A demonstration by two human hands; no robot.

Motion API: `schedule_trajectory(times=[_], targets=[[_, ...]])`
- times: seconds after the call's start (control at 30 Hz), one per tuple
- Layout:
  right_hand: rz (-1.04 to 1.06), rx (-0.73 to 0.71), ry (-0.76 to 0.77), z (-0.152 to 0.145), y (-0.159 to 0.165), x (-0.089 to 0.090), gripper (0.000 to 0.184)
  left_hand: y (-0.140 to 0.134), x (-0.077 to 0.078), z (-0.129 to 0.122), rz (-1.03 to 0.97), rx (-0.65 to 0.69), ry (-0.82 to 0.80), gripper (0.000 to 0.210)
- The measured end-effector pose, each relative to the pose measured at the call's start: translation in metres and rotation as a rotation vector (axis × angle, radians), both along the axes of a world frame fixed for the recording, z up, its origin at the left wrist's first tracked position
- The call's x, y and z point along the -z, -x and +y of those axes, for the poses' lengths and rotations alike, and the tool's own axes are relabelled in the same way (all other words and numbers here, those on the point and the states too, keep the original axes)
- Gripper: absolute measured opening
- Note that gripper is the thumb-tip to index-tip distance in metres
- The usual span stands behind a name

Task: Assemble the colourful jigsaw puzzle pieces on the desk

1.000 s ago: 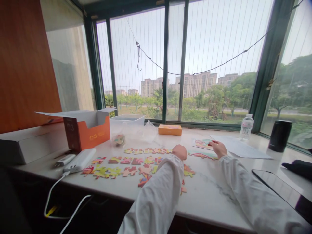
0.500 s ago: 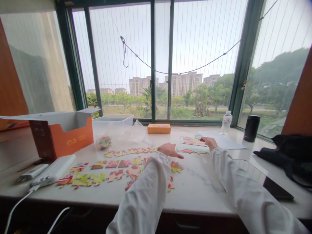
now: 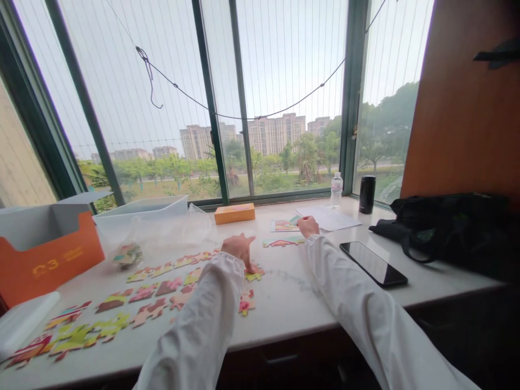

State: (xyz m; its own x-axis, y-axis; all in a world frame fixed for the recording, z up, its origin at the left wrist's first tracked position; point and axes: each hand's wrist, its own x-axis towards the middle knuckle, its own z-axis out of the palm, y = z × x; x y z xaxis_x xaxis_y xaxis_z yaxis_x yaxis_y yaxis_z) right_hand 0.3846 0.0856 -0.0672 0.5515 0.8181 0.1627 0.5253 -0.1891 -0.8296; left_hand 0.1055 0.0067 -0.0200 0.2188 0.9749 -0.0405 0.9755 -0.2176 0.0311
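My left hand [image 3: 239, 249] reaches over the middle of the table, thumb and a finger spread apart. One fingertip touches a yellow-green jigsaw puzzle piece [image 3: 255, 272] lying flat. My right hand [image 3: 309, 225] is closed at the right edge of a small picture card [image 3: 280, 224], pinching a pale green puzzle piece [image 3: 295, 220]; the fingertips are small and partly hidden. Below this hand lies a joined pale strip of puzzle [image 3: 283, 242] with a red peak. Nearer me, a pink-red piece [image 3: 246, 302] rests beside my left sleeve, which hides some pieces.
Rows of puzzle pieces [image 3: 150, 311] cover the left side. Behind them are a bag of pieces [image 3: 127, 255], a clear plastic tub [image 3: 140, 211] and an orange box [image 3: 52, 260]. A phone [image 3: 374, 263], white paper [image 3: 331, 218], bottle [image 3: 336, 189], black cylinder [image 3: 367, 195] and black bag [image 3: 442, 227] lie right.
The view has turned to the right. My left hand has come down toward the yellow-green piece and now touches it. My right hand stays by the picture card with its piece.
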Motion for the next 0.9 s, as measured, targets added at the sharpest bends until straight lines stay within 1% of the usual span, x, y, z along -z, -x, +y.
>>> schedule_trajectory(times=[0.13,0.27,0.4,0.47,0.5,0.53,0.63,0.67,0.7,0.73,0.83,0.9], targets=[[-0.004,-0.013,-0.009,-0.004,0.004,-0.003,0.03,0.005,-0.004,0.006,0.043,-0.007,0.037,0.139],[0.01,-0.028,-0.011,-0.006,0.007,-0.003,0.03,0.013,-0.013,0.004,0.111,0.015,0.126,0.143],[0.028,-0.044,-0.02,-0.008,0.009,-0.005,0.029,0.016,-0.026,-0.007,0.179,-0.001,0.195,0.137],[0.041,-0.046,-0.027,-0.008,0.01,-0.005,0.029,0.013,-0.032,-0.018,0.177,0.007,0.186,0.13],[0.048,-0.045,-0.031,-0.008,0.01,-0.006,0.029,0.011,-0.033,-0.026,0.166,0.015,0.154,0.122],[0.054,-0.043,-0.034,-0.008,0.01,-0.006,0.029,0.008,-0.033,-0.035,0.146,0.028,0.104,0.11],[0.071,-0.042,-0.039,-0.009,0.01,-0.008,0.027,0.007,-0.03,-0.069,0.042,0.069,-0.072,0.057],[0.075,-0.042,-0.039,-0.01,0.01,-0.009,0.027,0.01,-0.028,-0.082,0.016,0.059,-0.115,0.045],[0.078,-0.042,-0.039,-0.011,0.011,-0.01,0.027,0.016,-0.026,-0.094,0.0,0.029,-0.154,0.038],[0.08,-0.043,-0.038,-0.011,0.011,-0.01,0.027,0.025,-0.024,-0.106,-0.01,-0.014,-0.197,0.036],[0.084,-0.046,-0.033,-0.013,0.012,-0.012,0.029,0.06,-0.016,-0.137,-0.069,-0.162,-0.37,0.041],[0.089,-0.046,-0.036,-0.012,0.013,-0.011,0.029,0.084,-0.007,-0.155,-0.121,-0.188,-0.464,0.042]])
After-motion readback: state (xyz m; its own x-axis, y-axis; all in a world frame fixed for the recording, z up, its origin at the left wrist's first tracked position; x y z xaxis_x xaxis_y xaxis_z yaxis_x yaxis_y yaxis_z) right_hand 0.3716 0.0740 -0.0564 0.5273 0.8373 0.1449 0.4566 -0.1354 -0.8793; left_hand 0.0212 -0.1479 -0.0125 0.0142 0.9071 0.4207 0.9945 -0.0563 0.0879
